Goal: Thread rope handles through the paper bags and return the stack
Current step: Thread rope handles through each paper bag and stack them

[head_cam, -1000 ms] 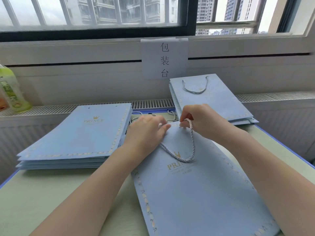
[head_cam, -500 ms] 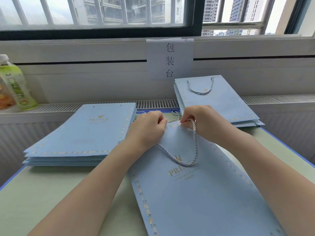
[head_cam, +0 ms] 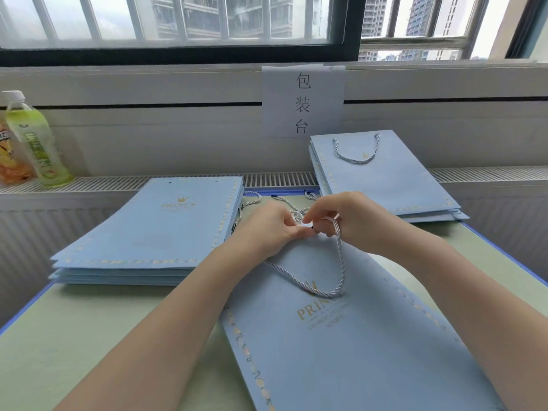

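Fingers of both my left hand (head_cam: 267, 232) and right hand (head_cam: 353, 223) curl, pinching the rope handle (head_cam: 326, 289) at the top edge of the paper bag (head_cam: 355, 351) flat on the pale green table (head_cam: 74, 336) — beyond it the barred window (head_cam: 178, 19), flanking bag stacks (head_cam: 154, 226), a paper sign (head_cam: 302, 102), a green bottle (head_cam: 35, 140).

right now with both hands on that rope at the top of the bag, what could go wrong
1. The loose ropes lie tangled just behind the fingers; one could snag the rope handle.
2. The right hand and left hand pinch near the bag edge; a hard pull might tear the paper.
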`<act>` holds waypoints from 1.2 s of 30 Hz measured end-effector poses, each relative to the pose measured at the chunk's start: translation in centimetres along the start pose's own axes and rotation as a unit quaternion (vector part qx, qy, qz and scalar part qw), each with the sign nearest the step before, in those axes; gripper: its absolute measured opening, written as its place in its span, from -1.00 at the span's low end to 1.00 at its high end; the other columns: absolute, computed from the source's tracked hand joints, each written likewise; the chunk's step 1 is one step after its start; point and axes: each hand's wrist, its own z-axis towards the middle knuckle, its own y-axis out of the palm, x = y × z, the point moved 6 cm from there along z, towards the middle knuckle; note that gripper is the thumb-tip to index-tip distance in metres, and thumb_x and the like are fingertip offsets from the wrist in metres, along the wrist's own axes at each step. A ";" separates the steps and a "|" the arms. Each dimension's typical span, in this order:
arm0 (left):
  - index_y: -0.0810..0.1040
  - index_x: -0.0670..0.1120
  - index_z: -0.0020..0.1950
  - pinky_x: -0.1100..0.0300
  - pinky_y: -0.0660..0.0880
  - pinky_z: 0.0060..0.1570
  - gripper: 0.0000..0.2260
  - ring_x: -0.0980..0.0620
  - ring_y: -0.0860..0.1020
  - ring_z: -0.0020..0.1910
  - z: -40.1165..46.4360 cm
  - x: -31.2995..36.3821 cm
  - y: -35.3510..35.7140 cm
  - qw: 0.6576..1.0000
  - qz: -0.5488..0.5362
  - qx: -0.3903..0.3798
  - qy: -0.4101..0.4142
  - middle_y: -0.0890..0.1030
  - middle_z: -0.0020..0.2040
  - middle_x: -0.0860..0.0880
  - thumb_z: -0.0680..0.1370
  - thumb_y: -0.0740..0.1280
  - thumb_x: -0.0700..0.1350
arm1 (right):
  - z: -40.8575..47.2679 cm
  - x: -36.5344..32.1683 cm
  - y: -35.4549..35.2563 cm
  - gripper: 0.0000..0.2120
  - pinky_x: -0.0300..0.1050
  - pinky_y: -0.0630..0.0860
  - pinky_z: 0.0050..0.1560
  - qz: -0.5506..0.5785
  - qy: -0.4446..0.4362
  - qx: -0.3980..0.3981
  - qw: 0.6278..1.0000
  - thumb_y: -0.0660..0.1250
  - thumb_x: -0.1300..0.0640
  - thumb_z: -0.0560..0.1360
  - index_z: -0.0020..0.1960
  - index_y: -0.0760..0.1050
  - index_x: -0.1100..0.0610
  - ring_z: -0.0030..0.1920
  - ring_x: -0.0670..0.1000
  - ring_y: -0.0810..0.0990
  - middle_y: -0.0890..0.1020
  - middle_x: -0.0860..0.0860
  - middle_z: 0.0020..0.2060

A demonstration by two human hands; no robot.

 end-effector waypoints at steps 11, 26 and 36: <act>0.57 -0.11 -0.21 0.21 0.29 -0.24 -0.85 0.00 0.42 -0.22 0.2 -0.6 -0.7 1.000 -0.006 0.012 -0.025 0.48 -0.34 0.00 0.53 0.35 -0.09 | -0.2 -1.5 0.1 -0.94 -0.23 0.39 -0.19 -0.080 -0.040 0.001 0.996 0.37 0.25 0.45 -0.11 0.62 0.23 -0.22 0.04 0.51 0.62 0.04 -0.26; 0.40 -0.12 -0.18 0.19 0.13 -0.38 -0.92 -0.01 0.24 -0.34 0.1 -0.6 -0.8 0.994 -0.048 -0.026 -0.096 0.30 -0.28 -0.11 0.51 0.24 -0.24 | -0.2 -2.8 0.7 -0.88 -0.14 0.37 -0.10 -0.107 -0.068 -0.012 0.992 0.33 0.25 0.49 -0.03 0.62 0.21 -0.17 0.06 0.47 0.60 0.09 -0.16; 0.48 -0.12 -0.27 0.15 0.31 -0.26 -0.84 -0.05 0.36 -0.33 -0.8 -0.9 -2.2 0.973 -0.183 -0.029 -0.139 0.43 -0.30 -0.13 0.51 0.27 -0.14 | 0.0 0.0 0.4 -0.62 -0.30 0.22 0.05 0.060 0.046 -0.005 0.997 0.42 0.00 0.43 0.21 0.45 0.01 -0.02 -0.16 0.33 0.34 -0.10 0.08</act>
